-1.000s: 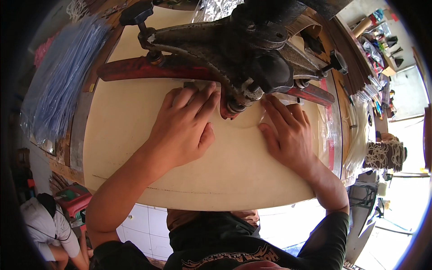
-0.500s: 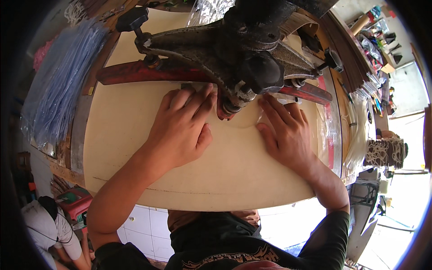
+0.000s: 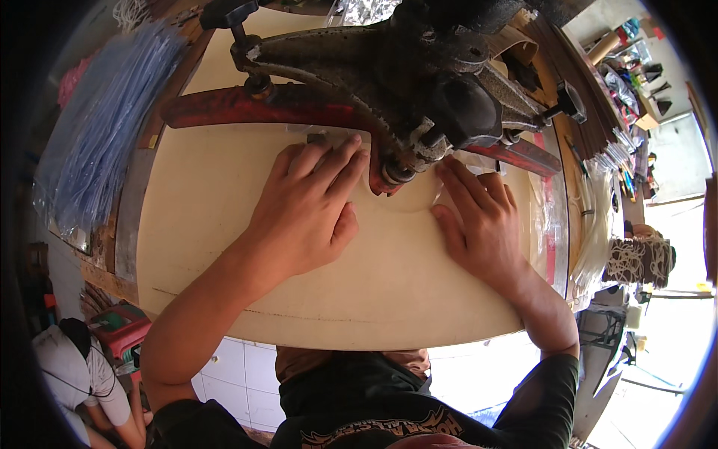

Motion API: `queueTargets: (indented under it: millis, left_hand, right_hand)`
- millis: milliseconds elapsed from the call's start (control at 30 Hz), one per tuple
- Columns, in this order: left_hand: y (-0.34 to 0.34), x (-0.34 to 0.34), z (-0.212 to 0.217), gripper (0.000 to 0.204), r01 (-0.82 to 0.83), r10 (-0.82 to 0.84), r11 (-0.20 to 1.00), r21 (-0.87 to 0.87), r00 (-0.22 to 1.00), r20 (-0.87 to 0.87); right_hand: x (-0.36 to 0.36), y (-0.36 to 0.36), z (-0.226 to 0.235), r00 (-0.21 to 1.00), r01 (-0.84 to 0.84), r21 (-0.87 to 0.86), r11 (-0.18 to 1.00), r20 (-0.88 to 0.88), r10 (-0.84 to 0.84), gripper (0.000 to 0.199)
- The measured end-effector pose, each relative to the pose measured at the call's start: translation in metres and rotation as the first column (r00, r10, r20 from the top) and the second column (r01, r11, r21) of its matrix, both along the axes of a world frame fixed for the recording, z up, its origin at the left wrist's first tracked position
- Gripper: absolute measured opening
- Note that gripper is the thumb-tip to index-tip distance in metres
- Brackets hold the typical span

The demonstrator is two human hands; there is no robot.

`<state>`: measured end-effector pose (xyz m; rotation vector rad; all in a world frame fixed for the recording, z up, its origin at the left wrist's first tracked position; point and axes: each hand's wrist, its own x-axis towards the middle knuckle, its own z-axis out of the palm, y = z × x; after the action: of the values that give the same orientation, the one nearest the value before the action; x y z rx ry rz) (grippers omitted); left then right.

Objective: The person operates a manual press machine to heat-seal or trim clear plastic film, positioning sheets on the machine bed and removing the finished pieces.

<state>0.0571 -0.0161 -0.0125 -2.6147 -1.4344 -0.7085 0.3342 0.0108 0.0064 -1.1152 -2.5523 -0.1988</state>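
Both my hands rest on a wide beige sheet [image 3: 314,318] under a dark cast-metal machine head [image 3: 404,82] with red bars [image 3: 247,106] below it. My left hand [image 3: 310,206] lies palm down, fingers stretched toward the red bar, thumb apart. A small dark piece [image 3: 317,138] shows by its fingertips; its kind is unclear. To the right of the machine's central foot [image 3: 393,177], my right hand [image 3: 486,224] lies with fingers forward and thumb spread. Its fingertips are at the edge of a thin clear plastic piece [image 3: 407,196], partly hidden under the machine.
Clear bluish plastic sleeves [image 3: 108,127] are piled on the left. Along the right edge hang pale strips [image 3: 594,224], with a cord-wrapped bundle [image 3: 639,257] beyond. Black knobs [image 3: 572,102] stick out from the machine. At lower left, another person [image 3: 75,374] sits near a red stool [image 3: 123,329].
In the picture, the machine head has shifted slightly up and right. My left hand appears slightly farther right; my right hand stays almost in place.
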Motion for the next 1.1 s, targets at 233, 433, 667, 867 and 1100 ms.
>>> queueTargets:
  millis: [233,433,667,867,1100]
  left_hand:
    - [0.0007,0.0004,0.0010,0.055,0.001,-0.001,1.000,0.007,1.000,0.005]
    - [0.0017,-0.0002,-0.0015,0.048,0.039,-0.038,0.999,-0.004,0.998,0.055]
    - [0.0016,-0.0003,-0.0009,0.047,0.038,-0.038,0.999,-0.010,0.998,0.057]
    - [0.0009,-0.0002,-0.0003,0.046,0.040,-0.039,0.999,-0.010,0.998,0.050]
    - [0.0012,0.0006,0.0024,0.054,0.010,-0.011,1.000,-0.019,1.000,-0.019]
  right_hand:
    - [-0.0013,-0.0003,0.0009,1.000,0.013,-0.004,1.000,0.007,-0.013,0.048]
    - [-0.0007,-0.0001,0.0001,1.000,0.009,0.002,1.000,0.003,-0.009,0.048]
    - [-0.0005,-0.0005,0.0012,1.000,0.007,-0.006,1.000,0.019,-0.007,0.049]
    - [-0.0001,-0.0006,0.0011,1.000,0.007,-0.012,1.000,0.022,-0.007,0.050]
    - [-0.0011,-0.0029,0.0030,1.000,0.003,0.010,1.000,0.020,-0.004,0.047]
